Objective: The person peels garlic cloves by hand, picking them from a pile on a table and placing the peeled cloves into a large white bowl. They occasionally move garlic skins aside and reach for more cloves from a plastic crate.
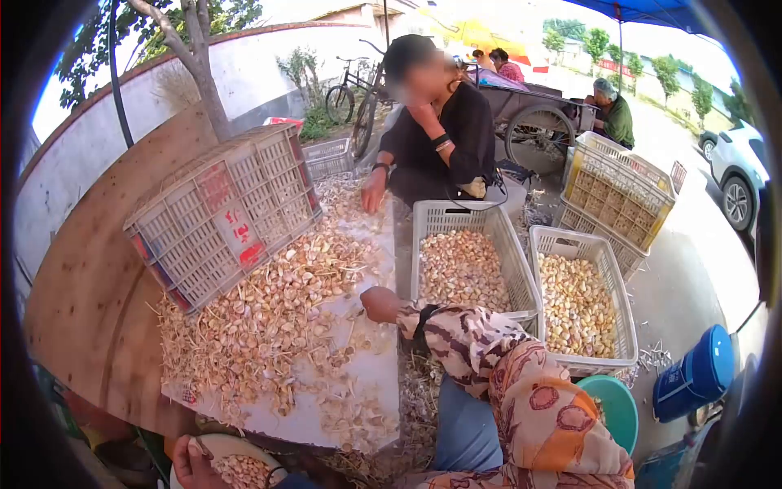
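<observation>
My right hand (pixel 381 304), in a patterned sleeve with a black band at the wrist, is closed just above the white tabletop (pixel 383 359). Its fingertips are hidden, so what it holds, if anything, does not show. Beside it spreads a big heap of garlic cloves (pixel 285 285) with stalks and loose skins. Low at the left, my left hand (pixel 192 464) has bent fingers at the rim of a pale bowl (pixel 213 442) containing garlic cloves (pixel 243 470). I cannot make out what is between those fingers; the frame edge cuts off part of this hand.
A tilted plastic crate (pixel 236 212) rests on the heap. Two crates of cloves (pixel 460 261) (pixel 577 306) stand at the right, near a green basin (pixel 615 407) and a blue bucket (pixel 695 373). Across the table sits a person in black (pixel 452 138), one hand on the cloves.
</observation>
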Tool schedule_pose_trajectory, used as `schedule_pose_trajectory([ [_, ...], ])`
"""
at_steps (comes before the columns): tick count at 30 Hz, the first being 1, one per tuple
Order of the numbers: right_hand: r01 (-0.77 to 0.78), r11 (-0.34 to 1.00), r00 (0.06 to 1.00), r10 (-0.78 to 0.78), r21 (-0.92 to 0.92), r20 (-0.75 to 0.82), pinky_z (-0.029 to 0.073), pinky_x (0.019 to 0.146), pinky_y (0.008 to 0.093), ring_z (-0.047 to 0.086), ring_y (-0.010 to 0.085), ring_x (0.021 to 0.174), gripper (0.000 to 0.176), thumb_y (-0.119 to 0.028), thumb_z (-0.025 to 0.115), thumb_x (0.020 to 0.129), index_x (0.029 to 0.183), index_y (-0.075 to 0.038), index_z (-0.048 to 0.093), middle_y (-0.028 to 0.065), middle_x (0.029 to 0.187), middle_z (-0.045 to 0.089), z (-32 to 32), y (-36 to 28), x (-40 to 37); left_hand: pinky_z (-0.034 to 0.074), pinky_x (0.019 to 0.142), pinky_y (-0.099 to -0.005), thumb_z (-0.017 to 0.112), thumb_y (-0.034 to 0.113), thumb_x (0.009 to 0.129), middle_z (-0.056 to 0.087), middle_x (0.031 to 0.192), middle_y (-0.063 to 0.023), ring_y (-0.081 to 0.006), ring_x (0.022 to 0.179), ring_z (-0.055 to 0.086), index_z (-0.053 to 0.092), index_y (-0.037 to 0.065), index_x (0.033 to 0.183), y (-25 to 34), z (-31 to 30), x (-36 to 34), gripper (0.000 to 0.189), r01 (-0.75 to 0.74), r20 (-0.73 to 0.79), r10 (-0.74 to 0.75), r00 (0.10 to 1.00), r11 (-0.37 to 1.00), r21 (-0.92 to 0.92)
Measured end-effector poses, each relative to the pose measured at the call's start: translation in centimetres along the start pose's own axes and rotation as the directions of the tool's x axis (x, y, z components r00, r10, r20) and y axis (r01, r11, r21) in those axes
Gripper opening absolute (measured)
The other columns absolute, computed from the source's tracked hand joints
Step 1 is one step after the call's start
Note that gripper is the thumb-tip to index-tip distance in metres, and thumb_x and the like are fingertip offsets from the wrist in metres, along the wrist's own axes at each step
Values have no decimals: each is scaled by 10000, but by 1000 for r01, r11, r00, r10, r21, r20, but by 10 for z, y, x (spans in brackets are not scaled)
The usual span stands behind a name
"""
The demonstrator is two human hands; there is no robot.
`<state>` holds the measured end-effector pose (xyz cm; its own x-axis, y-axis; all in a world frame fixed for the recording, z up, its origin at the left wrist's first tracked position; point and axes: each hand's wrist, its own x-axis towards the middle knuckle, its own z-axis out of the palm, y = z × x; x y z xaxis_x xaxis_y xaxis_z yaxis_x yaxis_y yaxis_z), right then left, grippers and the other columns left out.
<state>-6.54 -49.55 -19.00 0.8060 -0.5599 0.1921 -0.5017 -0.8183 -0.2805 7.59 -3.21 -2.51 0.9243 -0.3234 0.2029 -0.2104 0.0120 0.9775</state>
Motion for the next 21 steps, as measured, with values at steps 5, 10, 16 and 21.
schedule_pose_trajectory([
  [5, -267, 558, 963, 193, 786, 190, 437, 436, 250, 520, 101, 498, 181, -143, 625, 797, 920, -14, 657, 36, 645, 585, -58, -35, -18, 477, 716, -343, 543, 240, 914, 618, 939, -127, -227, 807, 581, 525, 15, 1216, -18, -60, 9, 377, -599, 332, 582, 743, 354, 718],
  [10, -224, 55, 973, -49, 973, 227, 394, 437, 214, 487, 64, 539, 146, -111, 609, 838, 962, -37, 632, -5, 655, 548, -76, -160, -106, 427, 906, -437, 455, 469, 928, 535, 1171, -137, -273, 1083, 519, 375, 23, 1315, -85, 70, -52, 596, 443, 498, -178, 849, 754, -485],
  [16, 465, 712, 881, -314, 526, -354, 464, 685, 425, 579, 354, 795, 107, -77, 562, 804, 897, -59, 612, 172, 831, 602, -27, -273, -150, 420, 946, -369, 411, 397, 965, 580, 1119, -109, -223, 1058, 540, 498, 54, 1195, -102, 104, -66, 422, 630, 619, -134, 774, 73, -773],
  [21, 674, 303, 707, -530, 674, -468, 429, 722, 320, 537, 232, 809, 124, -127, 534, 867, 905, -13, 560, 100, 859, 534, -35, -345, -113, 457, 797, -267, 495, 380, 941, 595, 926, -25, -124, 882, 563, 558, 93, 1101, -74, 64, -40, 334, 208, 199, -75, 977, 158, -965],
])
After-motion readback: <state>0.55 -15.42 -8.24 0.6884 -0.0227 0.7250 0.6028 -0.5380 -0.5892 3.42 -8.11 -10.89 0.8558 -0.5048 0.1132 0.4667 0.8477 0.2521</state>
